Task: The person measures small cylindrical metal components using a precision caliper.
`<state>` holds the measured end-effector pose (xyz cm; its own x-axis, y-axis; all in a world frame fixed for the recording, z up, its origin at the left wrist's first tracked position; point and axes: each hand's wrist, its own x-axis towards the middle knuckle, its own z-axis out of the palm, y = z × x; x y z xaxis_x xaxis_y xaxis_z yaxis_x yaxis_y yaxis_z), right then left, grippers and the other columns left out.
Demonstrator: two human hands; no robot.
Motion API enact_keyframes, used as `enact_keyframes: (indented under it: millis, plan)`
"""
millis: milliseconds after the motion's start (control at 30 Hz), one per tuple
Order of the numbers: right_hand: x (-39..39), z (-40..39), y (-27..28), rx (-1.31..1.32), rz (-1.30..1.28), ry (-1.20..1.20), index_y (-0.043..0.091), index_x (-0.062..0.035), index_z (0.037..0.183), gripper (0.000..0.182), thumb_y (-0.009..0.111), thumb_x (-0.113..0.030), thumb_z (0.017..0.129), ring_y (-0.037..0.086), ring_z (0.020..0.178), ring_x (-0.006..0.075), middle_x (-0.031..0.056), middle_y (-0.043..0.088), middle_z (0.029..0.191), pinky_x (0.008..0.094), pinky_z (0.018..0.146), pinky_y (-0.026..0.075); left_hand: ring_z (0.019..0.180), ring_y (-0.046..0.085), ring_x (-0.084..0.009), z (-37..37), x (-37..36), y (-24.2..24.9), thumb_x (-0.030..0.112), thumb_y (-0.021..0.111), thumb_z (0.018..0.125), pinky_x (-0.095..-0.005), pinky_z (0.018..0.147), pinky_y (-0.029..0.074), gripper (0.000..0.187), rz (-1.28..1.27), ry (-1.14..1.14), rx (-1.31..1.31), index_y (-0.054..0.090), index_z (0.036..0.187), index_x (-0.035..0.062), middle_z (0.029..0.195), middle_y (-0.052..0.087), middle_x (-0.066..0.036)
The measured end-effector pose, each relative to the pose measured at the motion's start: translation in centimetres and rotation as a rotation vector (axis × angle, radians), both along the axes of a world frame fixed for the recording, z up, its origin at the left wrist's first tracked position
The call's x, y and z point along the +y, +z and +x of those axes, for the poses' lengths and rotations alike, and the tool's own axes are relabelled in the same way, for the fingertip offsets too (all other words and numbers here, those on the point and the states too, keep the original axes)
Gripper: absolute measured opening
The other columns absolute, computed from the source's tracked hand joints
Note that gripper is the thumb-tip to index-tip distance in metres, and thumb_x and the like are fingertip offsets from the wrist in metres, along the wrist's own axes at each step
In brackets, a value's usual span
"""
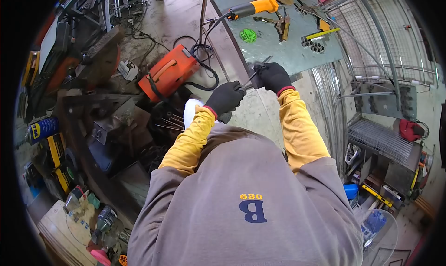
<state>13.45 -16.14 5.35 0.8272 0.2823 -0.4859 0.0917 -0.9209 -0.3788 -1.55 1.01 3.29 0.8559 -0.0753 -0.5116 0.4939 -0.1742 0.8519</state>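
Orange-red casing encloses the portable machine (169, 73) on the floor, beyond the left edge of the table (272, 48). Next, just outside the table's near-left corner, our black-gloved left hand (225, 98) is curled snugly around the lower end of a slim metal rod (251, 77). That rod slants up and to the right across this corner, between our two hands. Farther back, a green disc (248, 35) lies flat inside the left edge, and an orange grinder (253, 8) rests beyond it.

We judge the rod to be light and stiff, not fragile, and perhaps a little slippery under fabric gloves. Its thinness suggests it could roll between our fingers, so two holds, one near the lower end and one higher up, should stop it twisting. Its tips may be sharp; we would grip along the shaft.

Our right hand (274, 76) sits over the near edge by the corner, fingers closed narrowly on the rod, its upper end poking out beyond them; how firmly we squeeze, we cannot tell. Toward the right edge lie some short tubes (313, 45) and a yellow strip (322, 33).
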Motion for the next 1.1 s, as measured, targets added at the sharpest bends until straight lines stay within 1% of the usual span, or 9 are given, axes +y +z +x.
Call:
enact_keyframes:
  millis: [100,300,467,500,567,733,867,967,1100]
  plan:
    - [0.3,-0.4,0.8,0.223,-0.058,-0.125,0.079,-0.0022,0.087,0.062,0.055,-0.057,0.102,0.072,0.061,0.0289,0.0167,0.073,0.071,0.0417,0.067,0.057,0.067,0.069,-0.0174,-1.3,0.3,-1.0,0.031,0.063,0.101,-0.0346,0.061,0.057,0.030,0.078,-0.037,-0.121,0.066,0.104,0.0013,0.081,0.069,-0.009]
    - [1.0,0.0,1.7,0.216,-0.035,-0.101,0.076,-0.0006,0.080,0.066,0.052,-0.057,0.104,0.069,0.055,0.0281,0.0161,0.070,0.065,0.0414,0.064,0.056,0.064,0.072,-0.0243,-2.3,0.1,-1.9,0.037,0.063,0.102,-0.0407,0.063,0.055,0.034,0.223,-0.002,-0.179,0.069,0.101,0.0035,0.077,0.072,-0.011]
    - [1.1,1.3,-0.2,0.240,-0.045,-0.125,0.076,0.0010,0.079,0.067,0.051,-0.056,0.104,0.070,0.055,0.0286,0.0166,0.069,0.063,0.0413,0.064,0.056,0.073,0.072,-0.0340,-3.6,-0.4,-1.1,0.034,0.061,0.101,-0.0475,0.069,0.055,0.030,0.252,0.015,-0.170,0.069,0.100,0.0056,0.080,0.073,-0.016]
    - [0.9,1.4,-0.5,0.207,-0.084,-0.025,0.076,0.0010,0.080,0.067,0.051,-0.056,0.105,0.070,0.056,0.0291,0.0173,0.070,0.063,0.0413,0.065,0.056,0.073,0.072,-0.0340,-3.4,-0.9,-1.2,0.034,0.061,0.101,-0.0475,0.069,0.055,0.030,0.244,0.019,-0.166,0.069,0.100,0.0056,0.080,0.073,-0.016]
    - [0.8,1.6,-1.3,0.183,-0.128,0.083,0.076,0.0009,0.081,0.066,0.051,-0.056,0.105,0.071,0.056,0.0295,0.0179,0.070,0.063,0.0413,0.065,0.057,0.079,0.072,-0.0386,-2.6,-2.0,-1.5,0.031,0.060,0.100,-0.0510,0.070,0.054,0.025,0.639,0.031,-0.283,0.067,0.097,0.0067,0.084,0.074,-0.018]
    - [0.9,2.5,-0.9,0.151,-0.145,0.168,0.077,0.0030,0.087,0.063,0.052,-0.052,0.104,0.074,0.063,0.0330,0.0222,0.072,0.071,0.0437,0.072,0.058,0.080,0.069,-0.0407,-0.4,-1.7,-4.1,0.031,0.064,0.098,-0.0553,0.069,0.052,0.023,0.704,0.078,-0.521,0.065,0.096,0.0081,0.080,0.070,-0.017]
    - [1.4,2.7,-0.2,0.157,-0.183,0.098,0.078,0.0037,0.097,0.061,0.056,-0.053,0.101,0.076,0.076,0.0382,0.0262,0.074,0.081,0.0444,0.081,0.058,0.082,0.070,-0.0444,-2.9,-2.1,-2.5,0.034,0.062,0.098,-0.0570,0.073,0.052,0.026,0.569,0.049,-0.281,0.066,0.098,0.0089,0.086,0.072,-0.020]
    - [1.7,2.2,0.5,0.088,-0.204,0.156,0.077,0.0035,0.094,0.058,0.058,-0.050,0.102,0.074,0.067,0.0373,0.0255,0.074,0.083,0.0452,0.074,0.058,0.083,0.070,-0.0456,-4.2,-2.2,-2.1,0.035,0.060,0.098,-0.0585,0.073,0.052,0.027,0.476,0.087,-0.247,0.066,0.099,0.0086,0.086,0.072,-0.021]
    - [1.5,3.1,-0.6,-0.012,-0.229,0.254,0.077,0.0032,0.098,0.060,0.058,-0.053,0.101,0.074,0.077,0.0409,0.0268,0.074,0.086,0.0468,0.083,0.056,0.082,0.070,-0.0430,-1.6,-1.2,-3.4,0.030,0.062,0.096,-0.0563,0.074,0.053,0.022,0.647,0.079,-0.381,0.067,0.098,0.0088,0.085,0.072,-0.021]
